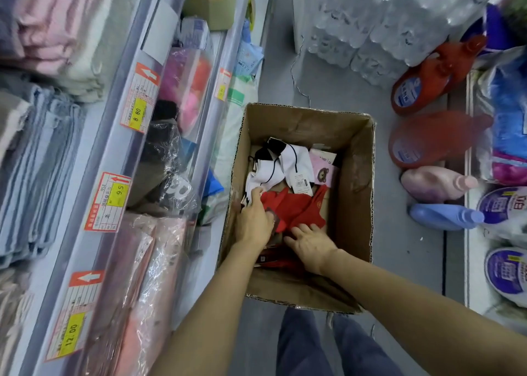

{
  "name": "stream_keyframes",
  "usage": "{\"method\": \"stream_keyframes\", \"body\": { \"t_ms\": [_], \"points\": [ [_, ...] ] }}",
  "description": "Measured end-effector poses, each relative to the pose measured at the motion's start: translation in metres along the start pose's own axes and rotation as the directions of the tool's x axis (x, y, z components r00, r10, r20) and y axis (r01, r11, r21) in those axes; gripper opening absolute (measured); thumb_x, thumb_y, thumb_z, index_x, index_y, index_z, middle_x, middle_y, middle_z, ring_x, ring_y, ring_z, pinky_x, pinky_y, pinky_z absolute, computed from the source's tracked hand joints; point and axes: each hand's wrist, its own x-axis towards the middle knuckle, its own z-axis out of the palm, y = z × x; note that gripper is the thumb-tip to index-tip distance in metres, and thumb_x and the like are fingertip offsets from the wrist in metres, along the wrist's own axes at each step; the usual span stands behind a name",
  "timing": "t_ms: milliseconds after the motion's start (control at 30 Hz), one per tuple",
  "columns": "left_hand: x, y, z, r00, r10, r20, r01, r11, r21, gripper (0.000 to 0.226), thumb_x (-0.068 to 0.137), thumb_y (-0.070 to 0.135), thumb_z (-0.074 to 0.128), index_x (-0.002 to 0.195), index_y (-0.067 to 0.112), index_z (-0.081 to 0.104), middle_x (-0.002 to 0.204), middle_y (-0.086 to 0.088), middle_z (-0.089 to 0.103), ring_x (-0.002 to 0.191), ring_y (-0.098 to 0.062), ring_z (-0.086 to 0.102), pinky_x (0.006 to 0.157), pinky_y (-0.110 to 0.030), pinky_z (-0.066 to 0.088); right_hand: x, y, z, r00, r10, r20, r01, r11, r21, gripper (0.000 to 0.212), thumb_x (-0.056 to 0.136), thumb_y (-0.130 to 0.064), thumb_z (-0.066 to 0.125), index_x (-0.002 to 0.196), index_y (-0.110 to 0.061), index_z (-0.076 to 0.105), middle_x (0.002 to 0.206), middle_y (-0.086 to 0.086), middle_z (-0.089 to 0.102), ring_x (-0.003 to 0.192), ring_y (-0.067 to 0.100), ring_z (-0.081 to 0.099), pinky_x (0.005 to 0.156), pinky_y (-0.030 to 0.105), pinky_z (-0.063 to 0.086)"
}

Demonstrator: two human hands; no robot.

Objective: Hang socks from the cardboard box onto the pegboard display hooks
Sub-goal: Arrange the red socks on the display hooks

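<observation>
Reaching into the box for a pair of red socks.

My left hand [253,221] curls onto the red socks [293,209] at the lower middle of the cardboard box [356,204], centre of frame; my right hand [309,243] lies flat and released on them. I should pinch one pair by its card, not the cloth, so the rest stay put. The red pile's long axis runs from lower left to upper right.

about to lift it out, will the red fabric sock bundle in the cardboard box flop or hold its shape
The red fabric sock bundle lies crumpled, so it will probably flop and drape. It looks thin, so likely light. The left hand touches its edge; gripping the fabric should hold without slipping.
</observation>
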Motion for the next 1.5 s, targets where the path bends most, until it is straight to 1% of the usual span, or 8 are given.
{"method": "stream_keyframes", "body": {
  "t_ms": [133, 333, 567, 767, 900, 967, 1133, 1500],
  "points": [
    [0.002, 0.010, -0.026, 0.999, 0.046, 0.006, -0.042, 0.956, -0.290, 0.027, 0.092, 0.012, 0.052, 0.094, 0.027, 0.074, 0.078, 0.005, 0.070, 0.065, -0.010, 0.066, 0.066, -0.026, 0.056, 0.016, 0.001, 0.009, 0.997, -0.017, -0.070, 0.012, 0.998, -0.066, 0.052, 0.102, -0.020, 0.034, 0.154, -0.017, 0.024, 0.142, 0.013, 0.038, 0.130, 0.032, 0.037, 0.109, 0.043, 0.028],
    [0.000, 0.009, -0.050, 0.940, 0.111, 0.321, 0.192, 0.606, -0.772, 0.045, 0.092, -0.005, 0.037, 0.125, 0.010, 0.063, 0.112, -0.007, 0.073, 0.103, -0.016, 0.072, 0.090, -0.028, 0.056, 0.036, 0.001, 0.009, 0.985, -0.096, -0.143, 0.072, 0.984, -0.165, 0.037, 0.102, -0.021, 0.033, 0.122, -0.014, 0.064, 0.135, 0.014, 0.047, 0.122, 0.034, 0.040, 0.101, 0.044, 0.032],
    [-0.024, 0.017, -0.049, 0.988, 0.097, 0.119, 0.035, 0.615, -0.788, 0.022, 0.101, 0.000, 0.049, 0.117, 0.008, 0.061, 0.095, -0.007, 0.074, 0.081, -0.010, 0.074, 0.071, -0.021, 0.056, 0.011, 0.018, -0.013, 0.962, 0.014, -0.274, 0.095, 0.920, 0.380, 0.025, 0.086, -0.023, 0.059, 0.110, -0.022, 0.069, 0.106, 0.006, 0.071, 0.109, 0.025, 0.059, 0.099, 0.031, 0.036],
    [-0.045, 0.029, -0.080, 0.986, 0.102, -0.128, -0.163, 0.675, -0.720, 0.022, 0.094, 0.013, 0.065, 0.102, 0.032, 0.072, 0.084, 0.006, 0.061, 0.076, -0.010, 0.058, 0.069, -0.019, 0.045, -0.020, 0.054, -0.044, 0.981, 0.141, -0.130, 0.064, 0.395, 0.916, 0.011, 0.087, -0.007, 0.070, 0.083, -0.017, 0.066, 0.091, 0.009, 0.069, 0.089, 0.025, 0.066, 0.086, 0.042, 0.055],
    [-0.073, 0.043, -0.104, 0.943, 0.070, -0.324, -0.290, 0.648, -0.704, 0.015, 0.094, 0.013, 0.066, 0.104, 0.023, 0.071, 0.116, -0.003, 0.062, 0.103, -0.014, 0.063, 0.095, -0.028, 0.050, -0.048, 0.066, -0.066, 0.990, 0.085, -0.113, 0.104, 0.106, 0.989, 0.009, 0.090, -0.006, 0.068, 0.085, -0.012, 0.063, 0.084, 0.010, 0.067, 0.070, 0.022, 0.059, 0.055, 0.025, 0.049],
    [-0.092, 0.053, -0.115, 0.922, 0.047, -0.385, -0.344, 0.560, -0.754, 0.014, 0.097, 0.010, 0.061, 0.105, 0.018, 0.069, 0.105, 0.002, 0.071, 0.095, -0.009, 0.067, 0.091, -0.026, 0.054, -0.063, 0.067, -0.076, 0.989, 0.050, -0.141, 0.138, 0.047, 0.989, 0.005, 0.091, -0.006, 0.066, 0.090, -0.009, 0.062, 0.089, 0.009, 0.070, 0.075, 0.018, 0.066, 0.065, 0.026, 0.056],
    [-0.133, 0.075, -0.137, 0.817, -0.101, -0.568, -0.437, 0.534, -0.723, 0.011, 0.102, 0.010, 0.052, 0.102, 0.016, 0.061, 0.087, 0.011, 0.070, 0.077, 0.003, 0.065, 0.077, -0.019, 0.054, -0.109, 0.068, -0.098, 0.971, -0.025, -0.236, 0.237, 0.009, 0.972, 0.013, 0.091, -0.005, 0.064, 0.083, -0.015, 0.064, 0.101, 0.014, 0.068, 0.097, 0.029, 0.062, 0.103, 0.049, 0.046],
    [-0.242, 0.076, -0.199, 0.452, -0.386, -0.804, -0.231, 0.820, -0.523, 0.037, 0.106, 0.032, 0.038, 0.109, 0.000, 0.056, 0.110, -0.016, 0.065, 0.099, -0.025, 0.059, 0.078, -0.033, 0.037, -0.198, 0.048, -0.179, 0.847, -0.182, -0.499, 0.501, -0.040, 0.864, 0.019, 0.093, -0.009, 0.063, 0.076, -0.018, 0.060, 0.069, -0.002, 0.065, 0.062, 0.011, 0.059, 0.071, 0.029, 0.047]
  ]
}}
